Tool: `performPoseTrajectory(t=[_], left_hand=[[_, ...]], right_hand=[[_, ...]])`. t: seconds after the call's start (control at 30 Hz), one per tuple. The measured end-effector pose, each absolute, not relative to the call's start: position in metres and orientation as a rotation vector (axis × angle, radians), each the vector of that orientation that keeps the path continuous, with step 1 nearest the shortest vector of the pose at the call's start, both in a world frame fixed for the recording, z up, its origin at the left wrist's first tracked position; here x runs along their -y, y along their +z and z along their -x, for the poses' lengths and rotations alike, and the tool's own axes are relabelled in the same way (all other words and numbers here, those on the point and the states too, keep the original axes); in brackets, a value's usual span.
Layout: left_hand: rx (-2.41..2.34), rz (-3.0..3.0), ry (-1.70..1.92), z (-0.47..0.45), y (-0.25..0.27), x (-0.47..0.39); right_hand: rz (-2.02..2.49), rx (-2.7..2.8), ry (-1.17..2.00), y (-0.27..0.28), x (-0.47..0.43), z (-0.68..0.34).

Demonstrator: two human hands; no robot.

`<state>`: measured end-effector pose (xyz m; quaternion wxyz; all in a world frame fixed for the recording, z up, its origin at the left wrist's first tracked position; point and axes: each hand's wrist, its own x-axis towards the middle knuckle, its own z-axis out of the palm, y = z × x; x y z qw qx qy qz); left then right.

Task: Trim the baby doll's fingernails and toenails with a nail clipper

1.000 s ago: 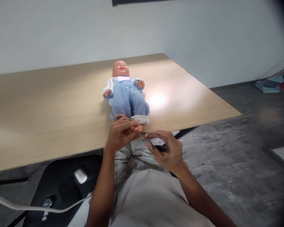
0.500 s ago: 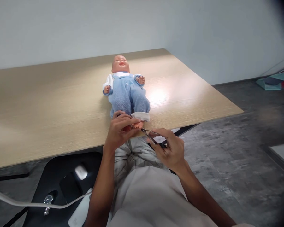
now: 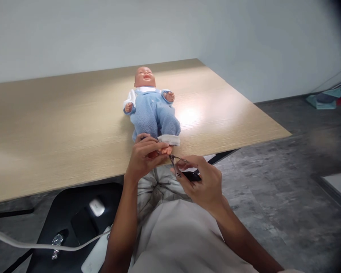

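A baby doll [image 3: 155,108] in blue fleece overalls and a white top lies on its back, feet at the table's near edge. My left hand [image 3: 143,155] is closed around the doll's bare foot [image 3: 166,150], its toes showing past my fingers. In my right hand [image 3: 206,180] is a metal nail clipper [image 3: 173,161] with a dark part by the palm. Its jaw end is at the doll's toes; I cannot tell if it touches them. The cuff above this foot is turned up, white side out. My left hand hides most of the other foot.
The wooden table [image 3: 74,125] reaches back to the wall. Below left, a black chair [image 3: 65,204] bears a watch [image 3: 57,244], a white case [image 3: 97,207], a black flat item and a white phone-like slab [image 3: 95,254]. A white cable [image 3: 36,245] crosses it.
The nail clipper has turned in my right hand, its lower end swinging toward me and more of the dark part showing. My left hand and the doll have stayed still.
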<state>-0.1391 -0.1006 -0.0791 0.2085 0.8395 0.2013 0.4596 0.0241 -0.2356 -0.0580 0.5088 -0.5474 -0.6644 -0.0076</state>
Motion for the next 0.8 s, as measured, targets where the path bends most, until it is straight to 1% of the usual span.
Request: performPoseTrajectory(t=[0.53,0.67,0.8], left_hand=[[-0.484,-2.393,1.265,0.138,-0.081,0.1],[-0.47,-2.394,1.263,0.138,-0.079,0.101],[-0.462,-2.392,1.264,0.139,-0.079,0.101]], right_hand=[[1.309,1.576,-0.004,-0.058,0.229,-0.018],[1.288,1.503,0.067,-0.06,0.232,-0.019],[1.239,1.449,0.214,-0.064,0.231,-0.026]])
